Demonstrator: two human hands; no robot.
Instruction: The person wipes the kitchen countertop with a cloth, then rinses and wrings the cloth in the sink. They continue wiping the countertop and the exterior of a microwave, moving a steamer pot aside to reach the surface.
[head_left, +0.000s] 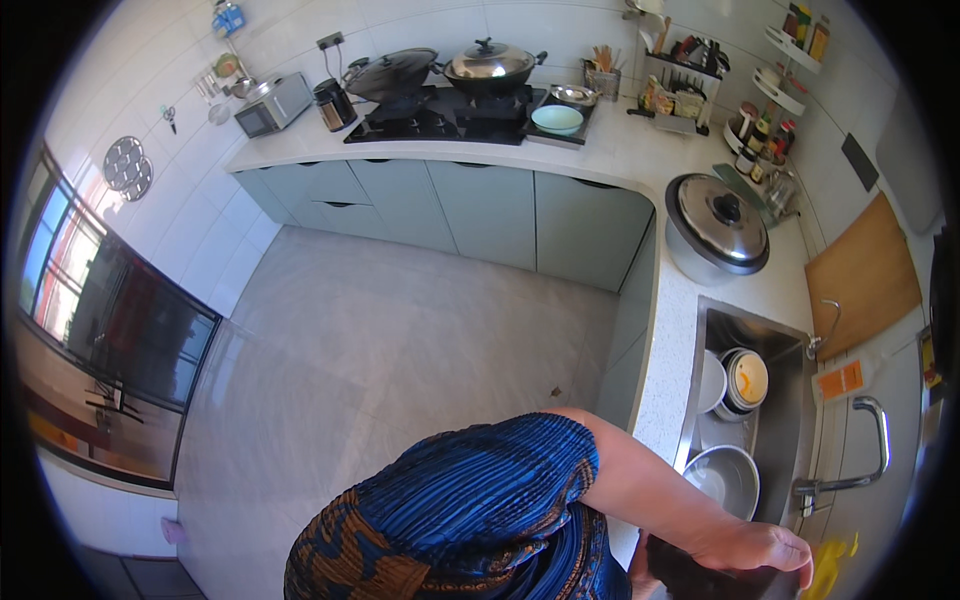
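Observation:
My left arm reaches across the counter's front edge in a blue pleated sleeve with a brown pattern. At the lower right, my left hand (757, 547) has bent fingers over a dark object (701, 570), which is cut off by the frame; I cannot tell what it is or whether the hand grips it. Only a sliver of my right hand (641, 574) shows beside the dark object, mostly hidden by my left arm and body. Just above my left forearm, a metal basin (731, 472) sits in the stainless steel sink (784, 450).
Stacked bowls (748, 379) and a white bowl (711, 382) lie in the sink. A chrome faucet (874, 442) arches beside it. A lidded rice cooker (716, 225) stands on the counter; a wooden cutting board (862, 277) leans against the wall. A yellow item (825, 570) is near my left hand.

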